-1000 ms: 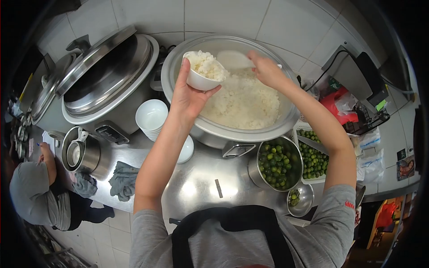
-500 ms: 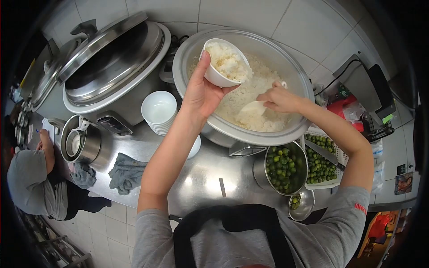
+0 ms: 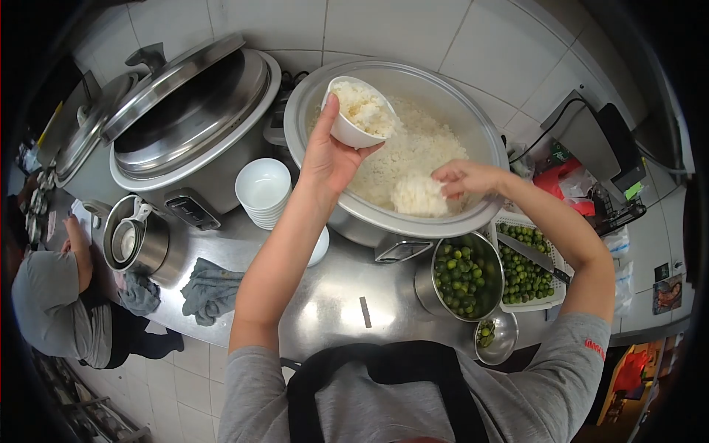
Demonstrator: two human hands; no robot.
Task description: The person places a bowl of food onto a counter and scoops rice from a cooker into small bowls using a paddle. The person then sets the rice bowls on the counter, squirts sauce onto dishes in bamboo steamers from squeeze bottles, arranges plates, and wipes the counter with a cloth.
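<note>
My left hand (image 3: 330, 164) is half open, in a cup shape, and it grips a white bowl (image 3: 353, 135) from below. The thumb presses on the left side of the bowl and the other fingers go under it; their tips come out at its right side. The bowl is full of rice and tilts to the right, above the left part of the cooker (image 3: 377, 214).

My right hand (image 3: 473, 178) is above the near right part of the cooker. Its fingers are bent inward and closed on the paddle, which rice and the fingers hide from view. A heap of rice (image 3: 419, 196), a little blurred, is just left of the fingertips. I cannot tell if it touches the rice below.

To the left of the cooker, on the metal table (image 3: 317, 310), stands a stack of bowls (image 3: 264, 188). To the right and near are a pot (image 3: 424, 289) of limes (image 3: 456, 277) and a white basket (image 3: 533, 303), with a knife (image 3: 528, 251) lying across it.
</note>
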